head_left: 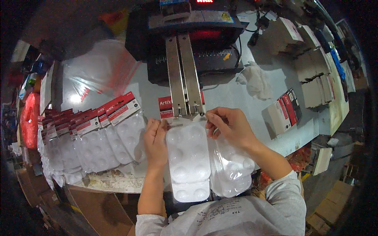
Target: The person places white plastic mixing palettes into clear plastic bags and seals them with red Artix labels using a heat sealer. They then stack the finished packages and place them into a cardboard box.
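Note:
A white plastic paint palette (188,155) with round wells lies in front of me, with a second palette (191,191) showing below it. Above their top edge, a red header card (167,106) sits under two metal bars of a black machine. My left hand (156,139) is closed at the upper left corner, its fingers pinching what looks like the clear bag's edge. My right hand (231,126) pinches at the upper right corner, thumb against the fingers. Exactly what lies between the fingertips is small and partly hidden. More bagged palettes (232,169) lie below my right hand.
The black machine (197,23) stands at the back. Overlapping carded palette packs (96,147) lie at left, near clear bags (94,65). On the right are a crumpled white cloth (256,80), a small stack of red cards (283,112) and stacked cards (315,74).

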Demonstrator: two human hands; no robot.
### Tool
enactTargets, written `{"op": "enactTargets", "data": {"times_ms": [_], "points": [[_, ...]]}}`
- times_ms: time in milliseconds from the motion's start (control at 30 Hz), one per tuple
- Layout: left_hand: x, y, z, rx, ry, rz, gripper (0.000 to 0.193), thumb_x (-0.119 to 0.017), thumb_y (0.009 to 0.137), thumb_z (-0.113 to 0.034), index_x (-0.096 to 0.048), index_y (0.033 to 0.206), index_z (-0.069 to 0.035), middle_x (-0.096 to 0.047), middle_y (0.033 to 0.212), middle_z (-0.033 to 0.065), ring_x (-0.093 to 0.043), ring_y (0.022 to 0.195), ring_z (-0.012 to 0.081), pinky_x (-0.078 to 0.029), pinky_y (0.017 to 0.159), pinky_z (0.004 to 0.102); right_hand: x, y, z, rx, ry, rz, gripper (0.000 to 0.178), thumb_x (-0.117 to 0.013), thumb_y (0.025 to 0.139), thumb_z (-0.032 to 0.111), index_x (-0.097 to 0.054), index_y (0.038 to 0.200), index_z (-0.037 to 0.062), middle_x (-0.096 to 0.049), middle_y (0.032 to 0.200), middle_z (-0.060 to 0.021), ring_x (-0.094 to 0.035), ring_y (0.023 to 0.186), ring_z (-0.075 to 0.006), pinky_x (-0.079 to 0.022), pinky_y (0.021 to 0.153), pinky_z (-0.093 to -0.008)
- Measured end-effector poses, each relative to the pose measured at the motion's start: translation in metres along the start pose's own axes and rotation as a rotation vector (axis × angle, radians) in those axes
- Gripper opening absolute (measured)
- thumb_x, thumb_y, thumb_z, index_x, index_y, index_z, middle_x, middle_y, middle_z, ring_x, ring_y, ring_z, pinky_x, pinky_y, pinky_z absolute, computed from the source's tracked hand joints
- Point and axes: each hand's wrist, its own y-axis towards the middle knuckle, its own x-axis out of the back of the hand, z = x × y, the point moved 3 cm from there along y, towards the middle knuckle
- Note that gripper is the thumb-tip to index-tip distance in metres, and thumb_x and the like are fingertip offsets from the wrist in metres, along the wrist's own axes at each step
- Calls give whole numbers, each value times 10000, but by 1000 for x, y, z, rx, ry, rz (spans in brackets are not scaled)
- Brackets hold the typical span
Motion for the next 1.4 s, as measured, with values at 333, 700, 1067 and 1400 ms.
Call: {"op": "enactTargets", "data": {"times_ms": [333, 700, 1067, 1400], "points": [[120, -24, -44, -415, 1088, -517, 297, -542, 873, -175, -570, 1092, 25, -526, 1050, 161, -507, 1001, 305, -371, 918, 395, 64, -18, -7, 361, -901, -492, 292, -676, 803, 267, -608, 929, 13, -600, 711, -94, -558, 623, -173, -442, 577, -301], [-36, -102, -114, -49, 47, 562, 222, -575, 868, -111, -601, 1031, 38, -652, 955, 143, -621, 798, 175, -482, 767, 289, 33, -121, 54, 714, -535, -391, 131, -569, 797, 76, -607, 873, -23, -604, 768, -106, -557, 652, -229, -443, 617, -293], [-16, -84, -74, 288, -350, 374, 286, -514, 909, -86, -551, 1114, 110, -637, 1026, 212, -628, 959, 257, -488, 813, 294, 222, -70, -85, 317, -1098, -1060, 836, -725, 655, 517, -474, 1242, -23, -507, 1269, -179, -509, 1135, -307, -344, 954, -427], [-16, -86, -75, 174, -267, 431, 226, -463, 935, -86, -579, 1054, 67, -664, 1002, 150, -618, 933, 153, -466, 843, 260, 55, -79, 31, 307, -304, -201, 398, -704, 774, 230, -571, 1060, -14, -634, 791, -78, -611, 702, -140, -491, 631, -296]]}}
